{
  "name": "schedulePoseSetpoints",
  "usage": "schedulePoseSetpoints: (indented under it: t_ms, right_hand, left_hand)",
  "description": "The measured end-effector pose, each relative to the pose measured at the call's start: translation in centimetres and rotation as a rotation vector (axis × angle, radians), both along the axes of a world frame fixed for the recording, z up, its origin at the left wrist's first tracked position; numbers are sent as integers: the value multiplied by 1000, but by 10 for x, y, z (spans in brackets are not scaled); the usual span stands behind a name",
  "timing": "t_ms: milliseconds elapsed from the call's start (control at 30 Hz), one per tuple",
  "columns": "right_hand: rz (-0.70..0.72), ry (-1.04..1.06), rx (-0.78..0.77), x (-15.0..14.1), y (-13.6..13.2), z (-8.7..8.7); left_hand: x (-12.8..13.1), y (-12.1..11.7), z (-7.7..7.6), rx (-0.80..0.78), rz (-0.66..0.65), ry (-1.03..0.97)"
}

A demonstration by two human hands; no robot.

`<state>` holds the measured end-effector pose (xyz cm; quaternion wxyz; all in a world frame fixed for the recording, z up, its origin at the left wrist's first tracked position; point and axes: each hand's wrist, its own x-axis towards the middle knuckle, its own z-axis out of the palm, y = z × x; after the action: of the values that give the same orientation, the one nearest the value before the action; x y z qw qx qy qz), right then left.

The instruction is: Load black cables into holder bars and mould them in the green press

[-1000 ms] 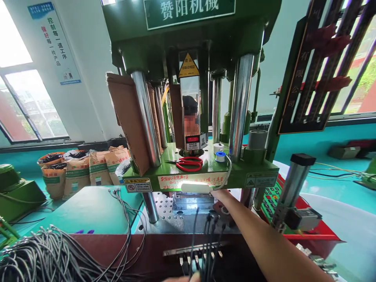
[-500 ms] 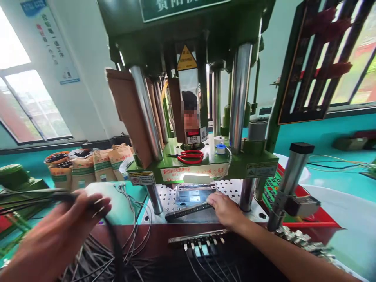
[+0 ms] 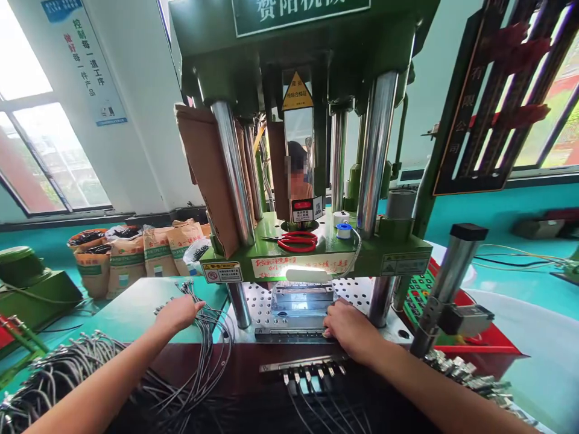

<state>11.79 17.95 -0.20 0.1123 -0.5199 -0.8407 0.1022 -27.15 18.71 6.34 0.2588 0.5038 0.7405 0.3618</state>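
Observation:
My right hand (image 3: 349, 328) rests on the right end of a dark metal fixture bar (image 3: 289, 332) lying on the perforated steel table (image 3: 260, 301) of a green press machine (image 3: 312, 259), just before the mould block (image 3: 302, 299). Its fingers curl against the bar. My left hand (image 3: 178, 313) reaches out over a bundle of grey cables (image 3: 205, 319) on the teal bench (image 3: 131, 307), fingers bent down onto the cable ends. Nearer to me, a second bar (image 3: 307, 365) holds a row of black cable plugs (image 3: 312, 380).
Red scissors (image 3: 296, 242) and tape rolls (image 3: 344, 231) sit on the green platen. Steel columns (image 3: 233, 175) flank the mould. A heap of cables (image 3: 58, 374) lies at lower left. Sacks (image 3: 131, 256) stand by the window. A red control panel (image 3: 434, 319) is at the right.
My left hand has let go of the black cable bundle and moved forward onto the grey cables. My right hand has laid the fixture bar flat against the mould front.

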Motion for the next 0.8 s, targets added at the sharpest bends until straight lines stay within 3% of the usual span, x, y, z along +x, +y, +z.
schedulePoseSetpoints:
  t_ms: [67,133,200,300,400,467,533,667,733,800]
  right_hand:
    - [15,34,-31,11,-7,7]
    - [30,64,-92,24,-17,13]
    - [34,79,-186,35,-25,15]
    - [17,104,-271,42,-36,11]
    - [-10,159,-280,42,-41,5]
    - [-32,228,-284,44,-40,4]
    - [-69,327,-274,46,-33,5]
    - [-222,525,-200,41,-1,6]
    - [-319,581,-131,33,18,6]
    - [-402,602,-55,24,35,4]
  left_hand:
    - [22,-17,10,73,-101,132]
    - [53,-39,15,110,-380,370]
    - [85,-60,10,30,-683,386]
    - [119,-77,-7,-110,-846,463]
    - [126,-76,-22,-196,-872,607]
    - [122,-69,-27,-186,-862,595]
    - [117,-58,-31,-165,-801,397]
    - [122,-26,-38,-165,-574,-293]
    - [132,-6,-43,-46,-457,-440]
    - [143,14,-49,64,-371,-448]
